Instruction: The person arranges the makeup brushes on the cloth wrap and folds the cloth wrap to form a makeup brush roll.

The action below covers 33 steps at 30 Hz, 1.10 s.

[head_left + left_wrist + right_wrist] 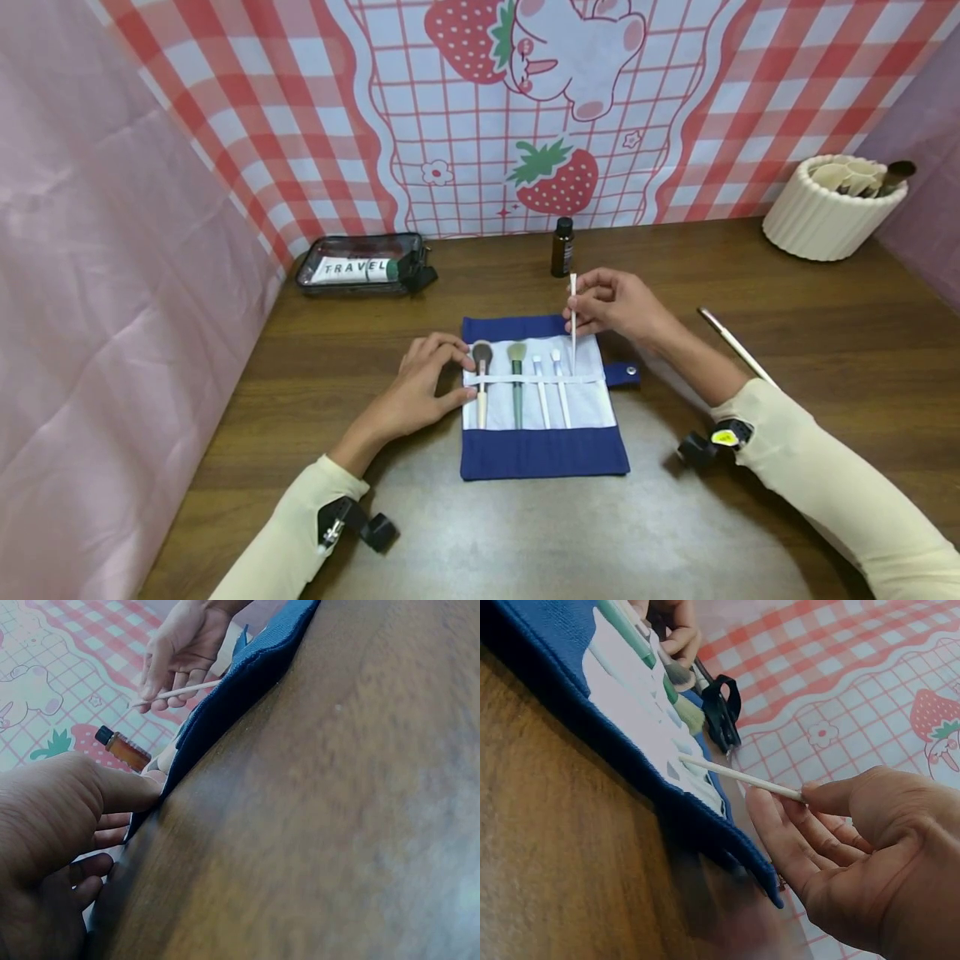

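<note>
A navy brush roll [543, 454] with a white lining lies unrolled on the table. Several makeup brushes stand in its white elastic band, among them a dark-haired brush [482, 357] and a green-handled brush [517, 375]. My right hand [618, 304] pinches a thin white makeup brush [742, 777] between thumb and fingertips above the roll's upper right. The brush's lower end reaches down to the lining by the elastic band. On the roll's left edge rests my left hand [423, 383], thumb and index fingertip touching the fabric apart from each other, close to the dark-haired brush.
Behind the roll stands a small brown bottle [562, 248] with a black cap. A clear travel pouch [360, 265] lies at back left. At back right is a ribbed white pot [828, 212] holding brushes. Another slim brush [738, 343] lies beside my right forearm.
</note>
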Motion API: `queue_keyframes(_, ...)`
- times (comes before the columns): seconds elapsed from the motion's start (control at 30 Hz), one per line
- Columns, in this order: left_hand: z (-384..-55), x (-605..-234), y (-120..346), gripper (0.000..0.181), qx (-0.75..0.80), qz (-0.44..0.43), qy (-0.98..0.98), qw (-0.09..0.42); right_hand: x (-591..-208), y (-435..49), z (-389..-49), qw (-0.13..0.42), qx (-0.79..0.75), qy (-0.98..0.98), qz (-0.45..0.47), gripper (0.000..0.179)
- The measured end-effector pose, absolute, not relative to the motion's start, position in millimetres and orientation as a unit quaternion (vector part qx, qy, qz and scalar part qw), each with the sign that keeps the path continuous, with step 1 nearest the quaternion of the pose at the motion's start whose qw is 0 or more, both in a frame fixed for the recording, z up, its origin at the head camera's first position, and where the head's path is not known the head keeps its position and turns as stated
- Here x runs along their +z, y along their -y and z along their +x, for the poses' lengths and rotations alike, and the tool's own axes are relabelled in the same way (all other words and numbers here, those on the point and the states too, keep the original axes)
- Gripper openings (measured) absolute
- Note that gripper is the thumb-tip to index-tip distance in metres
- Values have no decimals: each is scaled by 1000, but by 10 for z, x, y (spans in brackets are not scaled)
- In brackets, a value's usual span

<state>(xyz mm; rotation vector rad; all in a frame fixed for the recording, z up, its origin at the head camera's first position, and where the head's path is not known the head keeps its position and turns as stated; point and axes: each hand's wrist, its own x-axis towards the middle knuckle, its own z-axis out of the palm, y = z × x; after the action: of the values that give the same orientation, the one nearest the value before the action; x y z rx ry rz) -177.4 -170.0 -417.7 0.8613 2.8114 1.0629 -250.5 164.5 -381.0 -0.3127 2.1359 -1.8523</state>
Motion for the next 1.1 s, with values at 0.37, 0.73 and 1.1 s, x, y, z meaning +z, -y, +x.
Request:
queue_keyframes(0.37,-1771,-4174,1703,29,340,282,-897,-1,-3861,-1615,-2447,183,-636,-743,-98,46)
queue_keyframes(0.73,-1770,-4177,1699,28,339,277,-899,6,-3842,-1629,-2385,222,-590,-768,-118,38)
queue_keyframes(1.1,-1777,-4171,1702,29,339,281,-898,1,-3838,-1614,-2453,206,-571,-785,-124,33)
